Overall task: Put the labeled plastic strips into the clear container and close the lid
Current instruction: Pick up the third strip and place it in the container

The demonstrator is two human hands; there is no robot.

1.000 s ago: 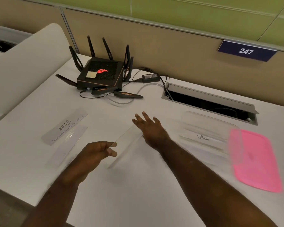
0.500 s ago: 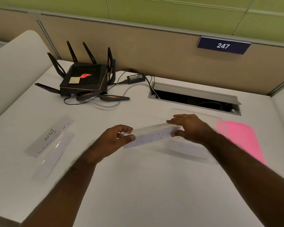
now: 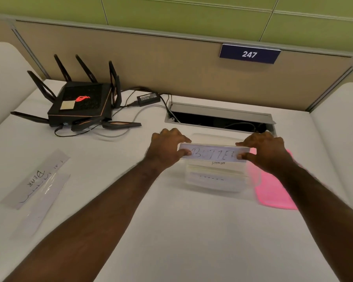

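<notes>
Hands, left (image 3: 167, 148) and right (image 3: 263, 150), each pinch an end of a strip (image 3: 213, 154) held flat over the container (image 3: 216, 180). Strip looks about as long as the opening, so it may catch the rim. Two strips (image 3: 36, 180) wait far left; lid (image 3: 273, 192) lies right.

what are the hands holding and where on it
One labeled plastic strip, held by its two short ends: left hand on the left end, right hand on the right, above the clear container.

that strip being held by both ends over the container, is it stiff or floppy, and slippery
Probably fairly stiff: the strip spans straight between the left hand and right hand with no visible sag. Likely light, since fingertip pinches at the ends carry it. Its glossy plastic face suggests it may slide easily on the strips already in the clear container.
</notes>
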